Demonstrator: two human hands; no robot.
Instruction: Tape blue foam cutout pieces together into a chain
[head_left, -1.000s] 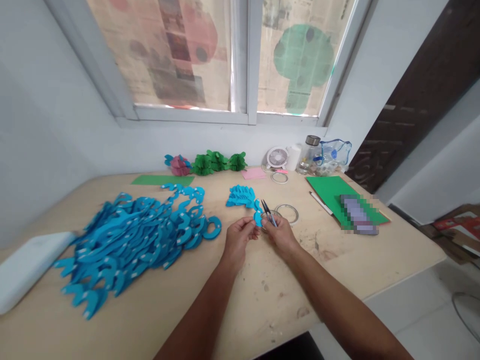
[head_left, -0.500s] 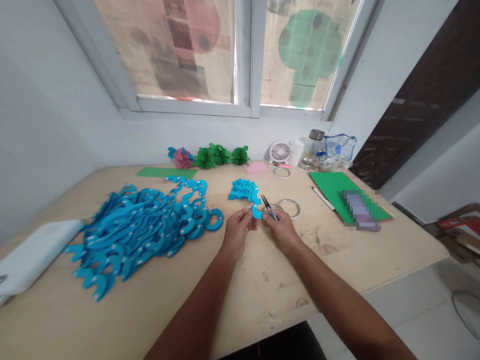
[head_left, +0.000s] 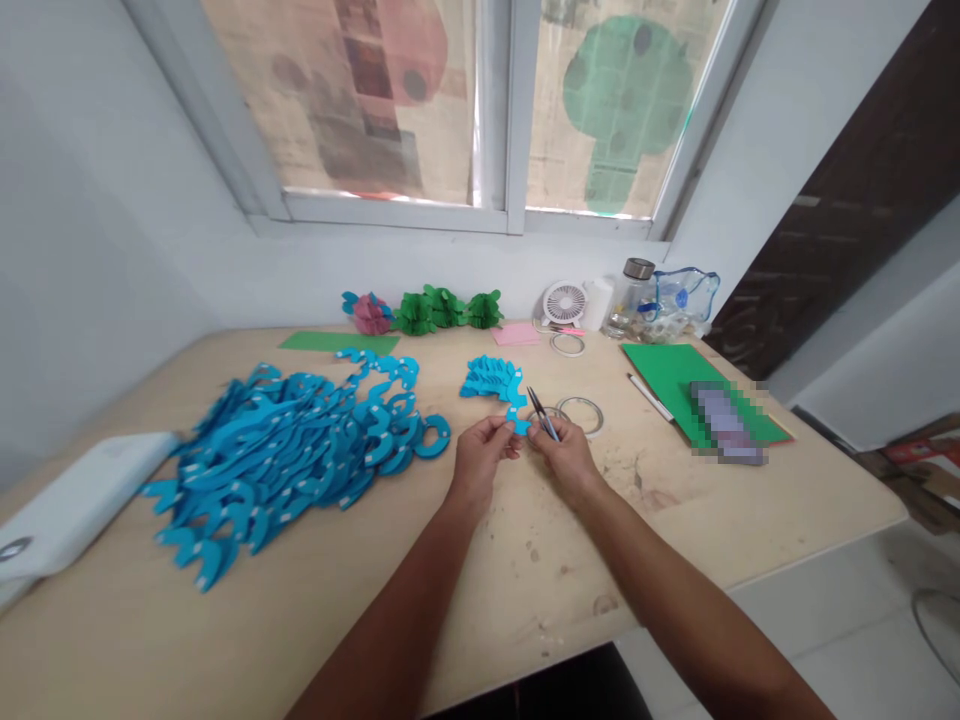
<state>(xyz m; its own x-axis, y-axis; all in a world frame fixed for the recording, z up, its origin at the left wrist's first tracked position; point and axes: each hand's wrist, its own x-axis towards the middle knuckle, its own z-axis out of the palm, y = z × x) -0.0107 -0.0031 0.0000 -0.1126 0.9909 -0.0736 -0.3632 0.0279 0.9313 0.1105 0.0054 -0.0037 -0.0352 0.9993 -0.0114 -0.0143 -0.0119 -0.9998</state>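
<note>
Blue paper chain [head_left: 491,380] being pinched at 1 o'clock by left hand [head_left: 480,460], slim tweezers [head_left: 543,414] being clenched by right hand [head_left: 568,462]

Our left forearm [head_left: 390,610] and right forearm [head_left: 675,590] reach in over the near edge of the tabletop [head_left: 825,553], angling together. Our left hand [head_left: 478,463] and right hand [head_left: 568,462] sit just beside each other, palms down-ish, fingers [head_left: 501,437] curled into tight pinches.
</note>
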